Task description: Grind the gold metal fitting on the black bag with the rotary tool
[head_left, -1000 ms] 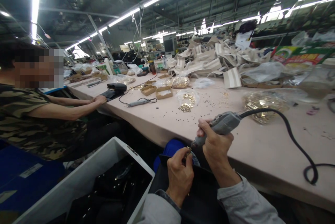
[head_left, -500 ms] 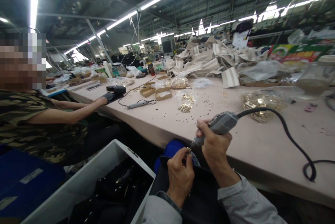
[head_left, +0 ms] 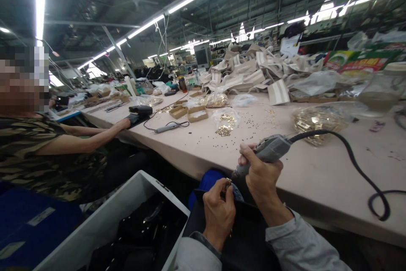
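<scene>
Holding the grey power tool [head_left: 268, 152] tight, the right hand [head_left: 261, 176] pressed its tip where the left hand [head_left: 218, 214] pinched a small metal piece [head_left: 227, 183] on a black bag [head_left: 244, 237].

The person wore a light grey long-sleeved shirt; its 2 sleeves ended in cuffs at the wrists, leaving the left hand [head_left: 218, 216] and right hand [head_left: 261, 178] bare.

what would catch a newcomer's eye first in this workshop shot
Low in the centre, the right hand holds a grey corded power screwdriver, its tip at a small brass fitting pinched by the left hand over a black bag. Behind them runs a long pale worktable scattered with gold hardware pieces.
</scene>
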The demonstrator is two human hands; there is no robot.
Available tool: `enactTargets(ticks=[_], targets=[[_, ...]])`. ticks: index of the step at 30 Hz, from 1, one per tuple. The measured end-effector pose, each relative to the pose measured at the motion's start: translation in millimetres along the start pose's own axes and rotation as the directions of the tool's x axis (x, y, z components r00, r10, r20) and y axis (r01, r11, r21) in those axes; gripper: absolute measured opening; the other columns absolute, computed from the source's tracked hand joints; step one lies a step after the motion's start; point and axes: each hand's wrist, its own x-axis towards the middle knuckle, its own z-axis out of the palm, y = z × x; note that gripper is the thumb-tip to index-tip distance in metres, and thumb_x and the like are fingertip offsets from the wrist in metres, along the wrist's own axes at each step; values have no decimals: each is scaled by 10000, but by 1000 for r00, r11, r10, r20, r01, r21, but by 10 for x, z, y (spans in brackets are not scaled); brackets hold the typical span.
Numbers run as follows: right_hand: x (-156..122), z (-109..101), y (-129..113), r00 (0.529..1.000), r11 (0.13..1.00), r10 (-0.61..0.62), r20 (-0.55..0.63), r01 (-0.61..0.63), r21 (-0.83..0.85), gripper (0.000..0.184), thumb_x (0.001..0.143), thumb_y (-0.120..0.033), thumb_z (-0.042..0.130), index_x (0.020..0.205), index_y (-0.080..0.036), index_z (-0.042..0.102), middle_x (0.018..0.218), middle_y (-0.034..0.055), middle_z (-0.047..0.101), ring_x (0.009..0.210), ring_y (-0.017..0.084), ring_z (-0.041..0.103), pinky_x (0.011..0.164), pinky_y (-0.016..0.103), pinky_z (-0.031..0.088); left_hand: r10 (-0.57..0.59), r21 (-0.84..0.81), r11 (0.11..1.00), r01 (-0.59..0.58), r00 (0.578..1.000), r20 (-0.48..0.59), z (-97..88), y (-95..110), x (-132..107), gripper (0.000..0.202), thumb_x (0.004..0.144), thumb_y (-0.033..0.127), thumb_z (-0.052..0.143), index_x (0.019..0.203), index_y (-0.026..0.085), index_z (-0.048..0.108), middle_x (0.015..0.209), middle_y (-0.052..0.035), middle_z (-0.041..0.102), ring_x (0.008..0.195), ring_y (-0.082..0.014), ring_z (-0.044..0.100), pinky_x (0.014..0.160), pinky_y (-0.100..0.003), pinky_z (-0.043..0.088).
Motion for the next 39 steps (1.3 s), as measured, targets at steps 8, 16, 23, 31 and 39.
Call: enactTargets(ticks=[8,16,23,31,39], targets=[[-13,2,-23,1000,1000,6,13,-6,4,331,671,-229,942,823,-166,655,637,-1,656,467,136,570,445,278,464,-9,15,1000,9,1000,-4,-36,60,14,82,970,229,624,1011,255,690,812,2,752,704,-191,726,641,-260,523],[-15,-8,-45,1000,999,26,16,-26,29,328,657,-190,934,808,-173,644,619,-16,635,467,134,550,437,277,442,-38,26,999,38,999,1,-5,46,3,38,966,242,627,981,241,663,789,-17,746,690,-205,728,619,-269,515],[-31,-12,-10,999,1000,24,41,-24,0,318,657,-218,931,801,-168,652,635,-11,630,467,131,545,428,275,427,-15,23,1000,15,1000,-11,-1,60,6,39,958,223,623,973,241,654,784,-6,732,692,-194,716,655,-276,525],[-43,-27,50,997,991,-21,79,31,-127,308,701,-297,928,797,-157,670,621,2,634,463,132,557,426,274,445,9,48,999,-8,1000,-19,12,21,-10,43,960,217,617,963,244,652,778,-2,725,676,-199,708,625,-281,507],[-64,-8,71,981,980,2,196,37,-193,332,720,-361,933,769,-155,678,549,-13,602,427,132,545,414,262,453,116,90,990,-111,991,-59,66,-89,-64,76,999,237,583,1017,221,655,883,-59,763,790,-255,755,706,-347,572]])
